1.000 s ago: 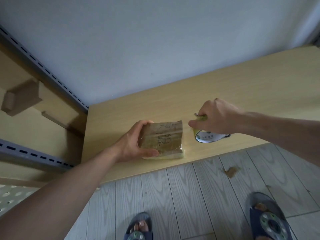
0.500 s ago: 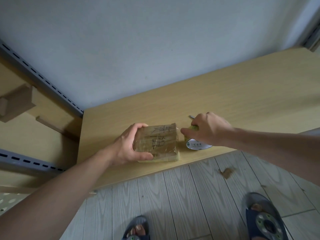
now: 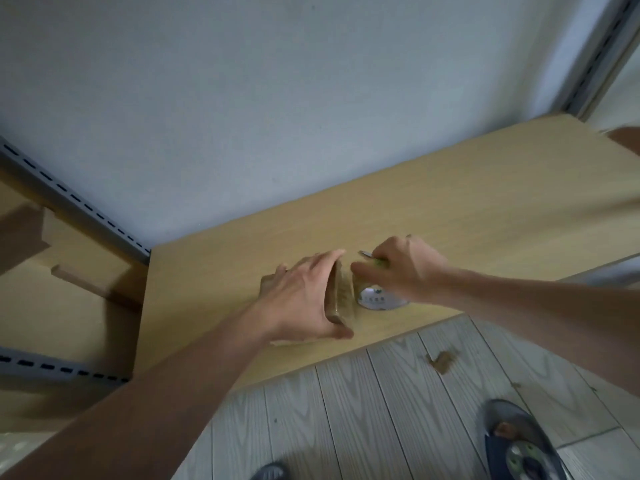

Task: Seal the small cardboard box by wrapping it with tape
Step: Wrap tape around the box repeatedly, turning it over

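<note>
Since half a second ago we have tipped the small brown cardboard box (image 3: 341,294) from lying flat up onto its edge. The right hand (image 3: 407,268) has closed in until its fingertips are almost against it. The box stands on the pale wooden table (image 3: 450,202), its narrow side towards us and glossy with tape already laid.

Our left hand (image 3: 301,299) grips it from the box's left. The fingers are spread over the broad face and reach past the far end, and the thumb is hooked round the near corner. We judge that this hold lets us roll the box over while bracing it against the pull of the tape.

Just right of the box, the right hand is curled tight round the roll of tape with a white printed label (image 3: 377,298). A green cutter with a metal blade (image 3: 366,254) pokes out beyond the fingers. Blur keeps us from telling whether the roll touches the box. Held this close, we think, the strip stays short and taut for the next face.

A brown scrap (image 3: 443,360) lies on the grey plank floor (image 3: 363,427), well to the box's right.
</note>
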### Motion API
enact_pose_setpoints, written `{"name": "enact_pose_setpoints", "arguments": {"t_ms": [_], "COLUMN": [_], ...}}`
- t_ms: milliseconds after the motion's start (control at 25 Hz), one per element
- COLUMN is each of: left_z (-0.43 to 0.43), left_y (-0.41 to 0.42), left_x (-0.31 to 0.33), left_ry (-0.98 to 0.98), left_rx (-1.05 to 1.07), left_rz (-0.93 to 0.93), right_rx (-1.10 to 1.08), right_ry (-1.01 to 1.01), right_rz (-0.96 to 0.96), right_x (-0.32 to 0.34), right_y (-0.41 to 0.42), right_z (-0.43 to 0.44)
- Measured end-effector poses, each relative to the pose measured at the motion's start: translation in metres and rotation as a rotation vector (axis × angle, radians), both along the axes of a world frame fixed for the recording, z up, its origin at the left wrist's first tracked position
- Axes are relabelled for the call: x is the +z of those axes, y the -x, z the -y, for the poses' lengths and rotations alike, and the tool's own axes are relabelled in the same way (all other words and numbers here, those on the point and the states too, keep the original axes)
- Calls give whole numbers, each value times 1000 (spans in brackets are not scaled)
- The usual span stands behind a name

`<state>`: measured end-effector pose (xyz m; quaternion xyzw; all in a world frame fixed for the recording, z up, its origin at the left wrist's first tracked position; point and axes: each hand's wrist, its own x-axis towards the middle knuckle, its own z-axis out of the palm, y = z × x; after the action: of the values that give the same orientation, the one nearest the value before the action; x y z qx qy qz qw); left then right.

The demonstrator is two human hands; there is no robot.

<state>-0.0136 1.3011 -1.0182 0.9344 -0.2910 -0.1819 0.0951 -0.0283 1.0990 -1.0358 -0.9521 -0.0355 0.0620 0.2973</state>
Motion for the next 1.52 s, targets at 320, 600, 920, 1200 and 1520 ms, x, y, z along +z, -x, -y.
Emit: {"name": "enact_pose_setpoints", "arguments": {"t_ms": [320,600,920,1200,1520], "left_z": [-23,-57,-65,-64,-38], "left_y": [17,21,23,13,25], "left_x": [-9,-20,-20,44,21], "left_ry": [538,570,532,-250,-169], "left_rx": [138,178,198,27,-68], "left_rz": [-17,5,-34,205,305], "right_rx": [140,259,136,142,161], "right_ry": [-684,-108,-34,-79,-110], "right_rz": [-33,136,-13,-81,-107], "right_x": [67,53,3,2,8], "right_y": [-19,-41,-26,-22,-29], "right_z": [11,28,13,-15,-54]}}
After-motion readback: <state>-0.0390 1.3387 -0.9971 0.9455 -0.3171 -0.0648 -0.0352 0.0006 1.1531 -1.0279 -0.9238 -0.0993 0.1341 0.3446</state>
